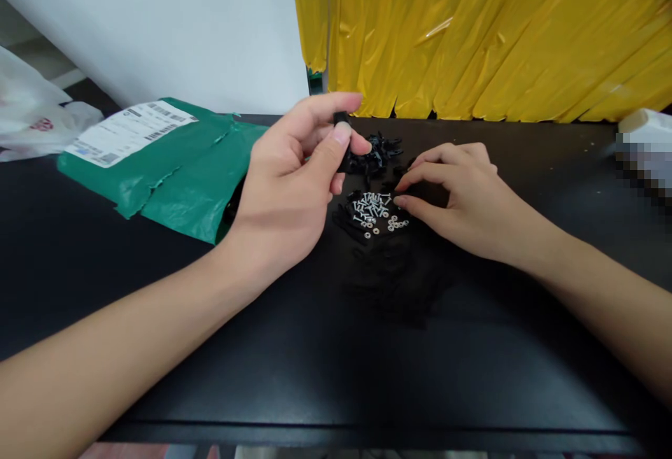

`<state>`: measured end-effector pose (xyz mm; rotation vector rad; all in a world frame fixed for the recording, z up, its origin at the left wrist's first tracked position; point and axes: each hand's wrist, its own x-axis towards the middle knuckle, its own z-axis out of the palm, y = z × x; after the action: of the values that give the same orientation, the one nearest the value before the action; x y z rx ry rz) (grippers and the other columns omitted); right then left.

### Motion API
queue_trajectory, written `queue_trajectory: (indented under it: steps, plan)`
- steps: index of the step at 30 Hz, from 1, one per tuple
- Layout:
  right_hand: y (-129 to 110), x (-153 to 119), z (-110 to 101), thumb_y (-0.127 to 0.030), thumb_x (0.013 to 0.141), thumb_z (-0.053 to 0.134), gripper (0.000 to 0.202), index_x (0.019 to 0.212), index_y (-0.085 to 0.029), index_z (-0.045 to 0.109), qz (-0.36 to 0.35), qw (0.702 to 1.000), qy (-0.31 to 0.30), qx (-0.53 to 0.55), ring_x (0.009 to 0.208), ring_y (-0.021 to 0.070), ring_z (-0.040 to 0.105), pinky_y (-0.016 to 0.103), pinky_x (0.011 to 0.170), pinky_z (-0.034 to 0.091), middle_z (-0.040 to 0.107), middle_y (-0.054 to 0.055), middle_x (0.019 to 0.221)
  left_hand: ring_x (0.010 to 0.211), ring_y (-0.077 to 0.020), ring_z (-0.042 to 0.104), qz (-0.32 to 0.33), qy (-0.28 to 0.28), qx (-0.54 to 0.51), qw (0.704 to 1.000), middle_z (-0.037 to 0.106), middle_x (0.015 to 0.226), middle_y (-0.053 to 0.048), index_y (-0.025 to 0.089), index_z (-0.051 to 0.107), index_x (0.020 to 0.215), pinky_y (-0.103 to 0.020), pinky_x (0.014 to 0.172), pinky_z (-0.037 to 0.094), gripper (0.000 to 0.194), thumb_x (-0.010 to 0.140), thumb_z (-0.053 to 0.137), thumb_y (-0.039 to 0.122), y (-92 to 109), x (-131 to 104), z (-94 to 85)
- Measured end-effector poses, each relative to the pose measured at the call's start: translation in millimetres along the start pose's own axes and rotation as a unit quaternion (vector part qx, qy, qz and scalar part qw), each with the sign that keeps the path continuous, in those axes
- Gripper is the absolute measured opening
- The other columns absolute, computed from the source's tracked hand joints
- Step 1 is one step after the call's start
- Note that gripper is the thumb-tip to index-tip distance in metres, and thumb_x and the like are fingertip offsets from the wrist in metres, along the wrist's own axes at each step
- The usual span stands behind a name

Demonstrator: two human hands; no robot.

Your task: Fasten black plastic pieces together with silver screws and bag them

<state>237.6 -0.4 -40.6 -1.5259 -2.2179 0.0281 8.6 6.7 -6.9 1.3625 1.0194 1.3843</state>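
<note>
My left hand is raised above the table, its thumb and fingers closed on a small black part. What kind of part it is, I cannot make out. My right hand is low over the table with thumb and forefinger pinched together; anything between the tips is too small to name. Just left of those fingertips lies a heap of silver screws, with several small nuts or washers along its near side. Behind the screws is a pile of small black pieces, partly hidden by my left hand.
A torn green mailing bag with a white label lies left of my left hand. Beyond it is a whitish plastic bag. Yellow plastic sheeting hangs at the back of the black table. A pale box stands far right.
</note>
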Motion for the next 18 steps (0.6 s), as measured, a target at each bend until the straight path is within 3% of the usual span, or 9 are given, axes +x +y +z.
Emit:
queue_trajectory:
  steps: [9,18]
  plan:
    - [0.1,3.6,-1.0,-0.038,0.099,0.074,0.012,0.098,-0.036,0.085,0.014,0.999,-0.025,0.022,0.121,0.0403,0.064,0.056,0.094,0.044,0.081,0.004,0.111,0.051,-0.0104,0.043,-0.01,-0.018,-0.033,0.999,0.067,0.068,0.005,0.025,0.063,0.102,-0.03,0.054,0.032,0.015,0.101,0.065,0.01,1.9,-0.6,1.4]
    - [-3.7,4.0,-3.2,-0.04,0.098,0.073,0.013,0.095,-0.033,0.083,0.029,0.999,-0.018,0.037,0.119,0.0394,0.064,0.057,0.095,0.044,0.08,0.005,0.11,0.049,-0.0089,0.039,-0.014,-0.031,-0.012,0.999,0.067,0.065,0.007,0.025,0.054,0.101,-0.028,0.053,0.032,0.02,0.102,0.063,0.008,3.5,-3.0,2.6]
